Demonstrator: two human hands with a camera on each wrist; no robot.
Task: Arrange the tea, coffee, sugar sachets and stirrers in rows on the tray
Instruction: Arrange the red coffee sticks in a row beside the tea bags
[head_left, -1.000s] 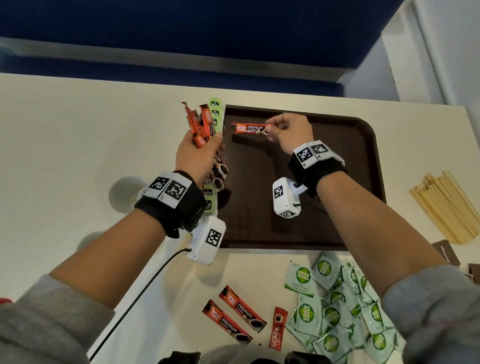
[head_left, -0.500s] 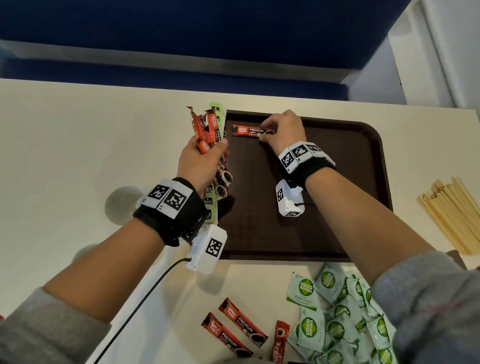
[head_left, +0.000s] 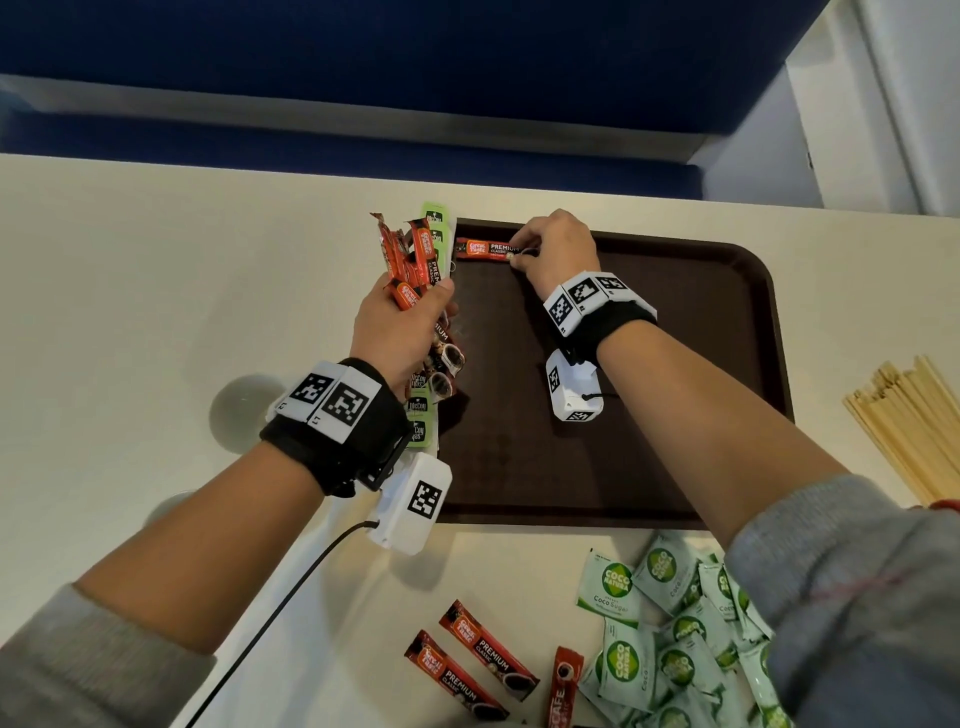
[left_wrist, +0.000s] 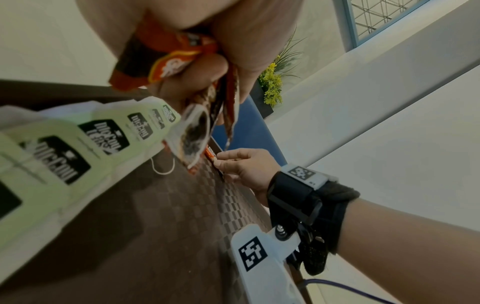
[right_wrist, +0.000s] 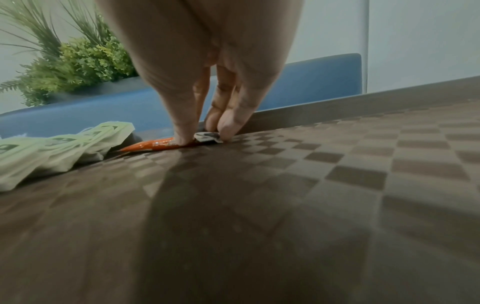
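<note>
A dark brown tray (head_left: 675, 415) lies on the cream table. My right hand (head_left: 550, 249) pinches the end of an orange coffee stick (head_left: 485, 250) lying flat at the tray's far left corner; the right wrist view shows the fingertips (right_wrist: 182, 139) pressing that coffee stick (right_wrist: 150, 145) onto the tray (right_wrist: 337, 185). My left hand (head_left: 400, 322) grips a bundle of orange coffee sticks (head_left: 410, 260) above the tray's left edge. A row of green tea bags (head_left: 434, 228) lies along the tray's left side, with those tea bags (left_wrist: 78, 144) close up in the left wrist view.
Near the table's front edge lie three loose coffee sticks (head_left: 488, 654) and a pile of green-and-white sugar sachets (head_left: 670, 639). Wooden stirrers (head_left: 904, 421) lie in a bundle right of the tray. A blue bench runs behind the table.
My right hand has lowered the coffee stick onto the tray's far left corner. The left hand with its bundle has stayed about where it was.
</note>
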